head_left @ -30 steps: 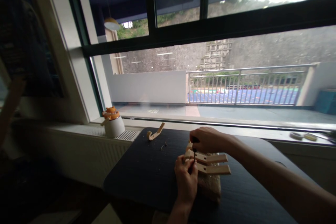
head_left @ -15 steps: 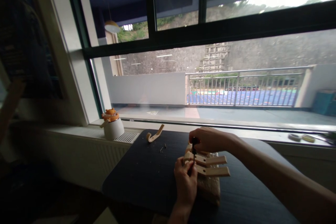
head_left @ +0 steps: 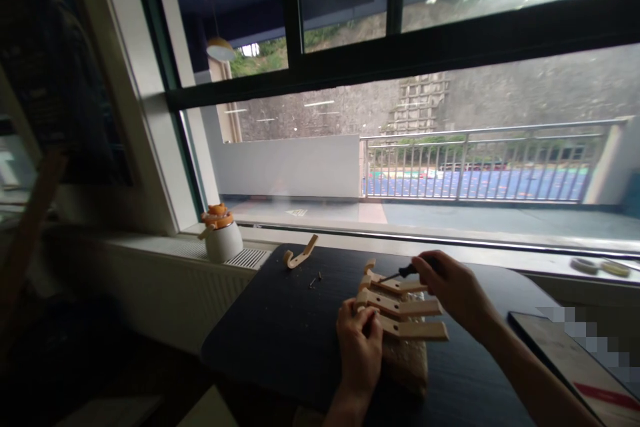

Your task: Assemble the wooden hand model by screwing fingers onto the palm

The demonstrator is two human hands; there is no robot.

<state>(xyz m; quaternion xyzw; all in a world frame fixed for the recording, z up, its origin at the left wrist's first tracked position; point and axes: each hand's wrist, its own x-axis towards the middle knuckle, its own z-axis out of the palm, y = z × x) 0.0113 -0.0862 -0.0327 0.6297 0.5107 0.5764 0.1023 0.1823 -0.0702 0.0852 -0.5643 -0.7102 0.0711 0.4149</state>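
Note:
Three pale wooden hooks, the middle one [head_left: 400, 307] among them, lie side by side across a rough brown block [head_left: 407, 363] on the dark table. My left hand [head_left: 360, 340] is closed around the curled end of the nearest hook [head_left: 420, 331], its thumb and forefinger pinched together; that end is hidden by the fingers. My right hand [head_left: 450, 283] grips a screwdriver [head_left: 407, 271] by its dark handle. The shaft slants left and down, over the far hook [head_left: 400, 285]. Whether the tip touches wood is too small to tell.
A fourth wooden hook [head_left: 301, 253] and a few small screws [head_left: 315, 280] lie on the table [head_left: 270, 327]. A white pot with an orange top [head_left: 223, 240] stands by the window. Tape rolls [head_left: 585, 266] rest on the sill. A flat dark-edged object [head_left: 575, 360] is at right.
My right hand has swung right and tipped the screwdriver from upright at my left fingertips to a low slant over the far hook. My left hand stays at the nearest hook.

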